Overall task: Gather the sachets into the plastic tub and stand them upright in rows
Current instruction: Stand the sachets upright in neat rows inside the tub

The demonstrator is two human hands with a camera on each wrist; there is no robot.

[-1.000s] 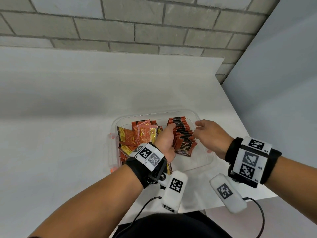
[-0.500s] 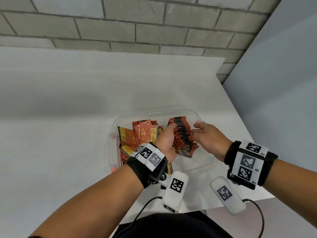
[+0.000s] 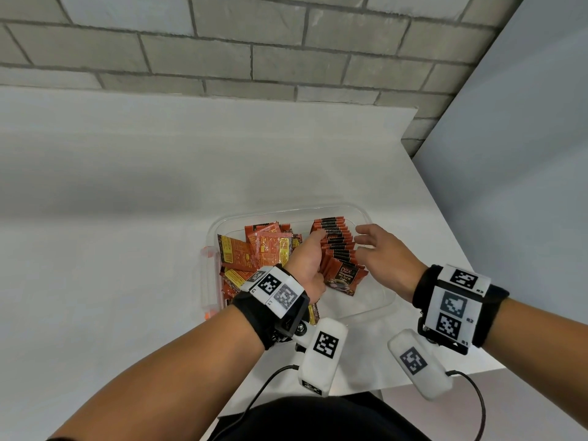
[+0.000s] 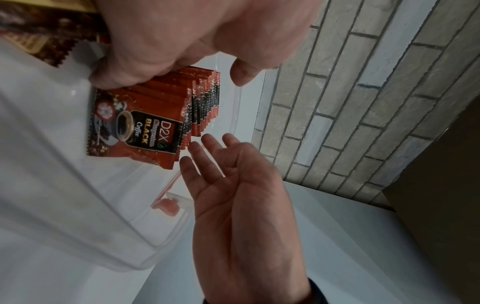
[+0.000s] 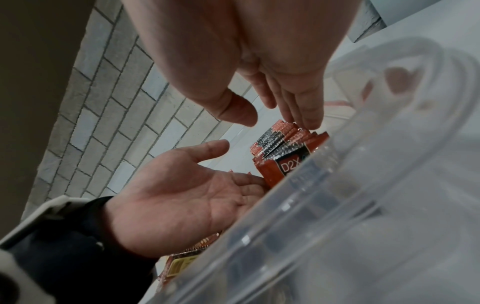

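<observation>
Setting: grey block wall [image 3: 222, 33] behind a white tabletop [image 3: 111, 186]; the clear plastic tub [image 3: 378, 300] sits at the near right of the tabletop and serves as the landmark below.
Left of the tub's middle: loose sachets [image 3: 254, 249] lie flat and overlapping in a heap, not yet stood up.
Between heap and row: the left hand [image 3: 307, 265] reaches into the tub, fingers relaxed and apart, resting against the left face of the row; the left wrist view shows them lying along the packets' tops, pinching nothing.
Right of the tub's middle: a row of upright sachets [image 3: 335, 246] runs from the tub's far wall toward the near side, with the nearest packet leaning forward, its printed face showing.
Right edge of the row: the right hand [image 3: 386, 259] is spread and empty, fingers straight, fingertips just beside the row's right edge.
Change: a second ago the right hand sat nearer the far end of the row; it has since slid along that side, while the left hand has stayed put.
Meaning: judged from this, the row is being squared and braced between both palms, so the task is partway; the heap still needs standing in further rows.
</observation>
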